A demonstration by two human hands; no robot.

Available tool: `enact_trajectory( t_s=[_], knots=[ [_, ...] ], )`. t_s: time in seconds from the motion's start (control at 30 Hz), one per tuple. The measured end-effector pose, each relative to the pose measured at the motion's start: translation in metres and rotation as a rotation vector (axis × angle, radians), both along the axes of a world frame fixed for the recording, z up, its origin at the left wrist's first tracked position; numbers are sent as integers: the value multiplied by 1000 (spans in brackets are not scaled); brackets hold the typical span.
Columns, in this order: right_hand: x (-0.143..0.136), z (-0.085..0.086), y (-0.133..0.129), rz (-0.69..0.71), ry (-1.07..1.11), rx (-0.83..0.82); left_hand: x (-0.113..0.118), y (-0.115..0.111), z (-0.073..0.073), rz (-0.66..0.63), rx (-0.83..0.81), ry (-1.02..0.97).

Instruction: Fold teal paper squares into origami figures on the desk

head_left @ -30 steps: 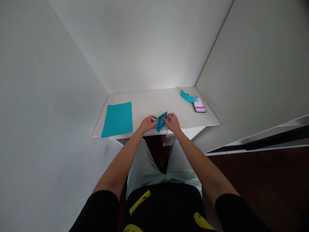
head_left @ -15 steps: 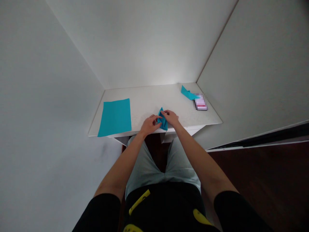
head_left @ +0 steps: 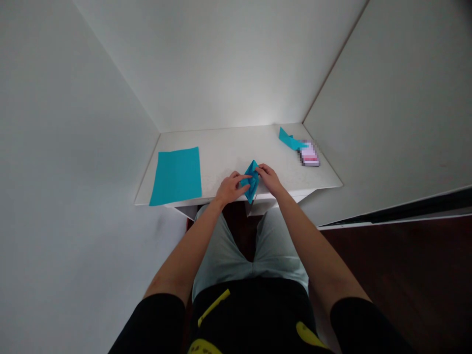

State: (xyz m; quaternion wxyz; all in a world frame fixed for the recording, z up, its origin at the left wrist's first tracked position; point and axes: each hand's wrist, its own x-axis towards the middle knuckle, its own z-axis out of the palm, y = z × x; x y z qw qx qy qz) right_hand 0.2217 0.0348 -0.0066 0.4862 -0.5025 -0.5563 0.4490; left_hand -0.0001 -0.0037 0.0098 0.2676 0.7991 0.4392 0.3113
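1. White walls point(head_left: 228, 64) close in the far side and both flanks of the desk.
2. The white desk point(head_left: 224, 152) stands before the person, its near edge above the pale trousers point(head_left: 282, 246).
3. A flat blue sheet point(head_left: 177, 176) lies on the desk's left part, its lower edge reaching the desk's near edge.
4. The left hand point(head_left: 230, 189) has thumb and index finger spread apart over the folded paper, both touching it; whether they grip it, I cannot tell.
5. The right hand point(head_left: 270, 179) pinches that paper's upper right edge between its fingertips.
6. The folded blue paper point(head_left: 254, 183) is at the desk's near edge, between the hands, its points facing away from and toward the person.
7. A second folded blue piece point(head_left: 289, 141) lies at the far right, one end over the phone-like object.
8. That phone-like object point(head_left: 310, 156) is blurred by pixelation.
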Motion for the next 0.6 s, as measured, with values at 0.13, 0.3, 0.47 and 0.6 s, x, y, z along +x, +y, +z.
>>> enact_trajectory(
  t_s=[0.13,0.3,0.47,0.6],
  knots=[
    [4,3,-5,34,108,-4,2,-1,2,63,-60,-45],
    [4,3,-6,102,139,-3,4,4,-1,148,-98,-161],
    [10,-4,-1,28,264,-29,4,10,-8,150,-127,-230],
    [13,-8,4,-31,274,-25,4,11,-10,155,-135,-218]
  ],
)
